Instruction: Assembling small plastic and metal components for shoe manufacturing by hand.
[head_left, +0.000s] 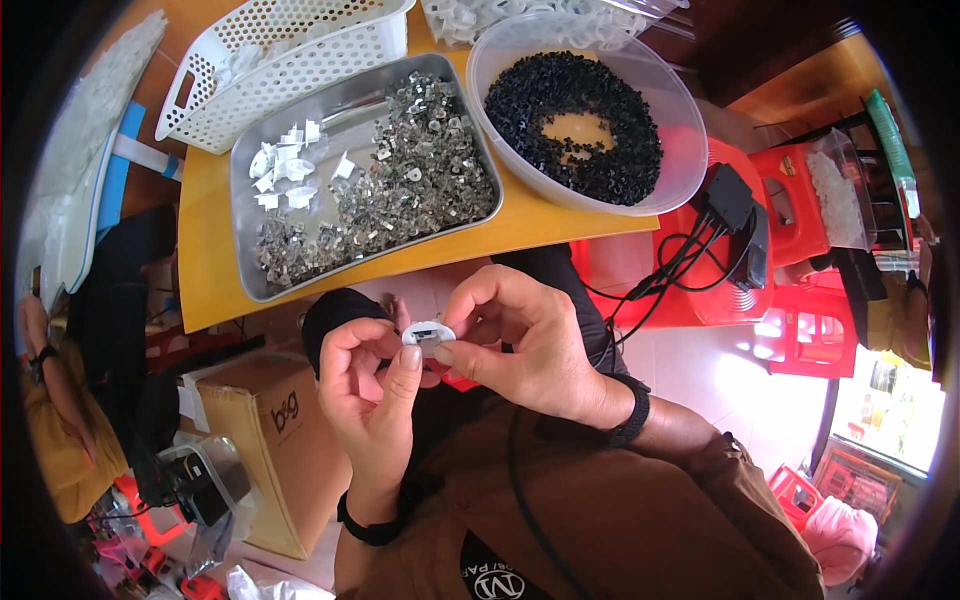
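Between my two hands, above my lap, is a small round white plastic part (428,336) with a dark slot in its middle. My left hand (372,380) pinches it from the left with thumb and fingers. From the right, the thumb and forefinger of my right hand (525,345) press on its edge. Just beyond my hands, a metal tray (340,92) on the table holds a heap of small shiny metal pieces (420,150). A few loose white plastic parts (290,165) lie at the tray's left side.
A clear tub (685,150) of small black pieces stands right of the tray on the yellow table (205,250). Behind is a white perforated basket (310,70). A black adapter with cables (730,200) rests on a red stool (690,300). A cardboard box (270,440) stands lower left.
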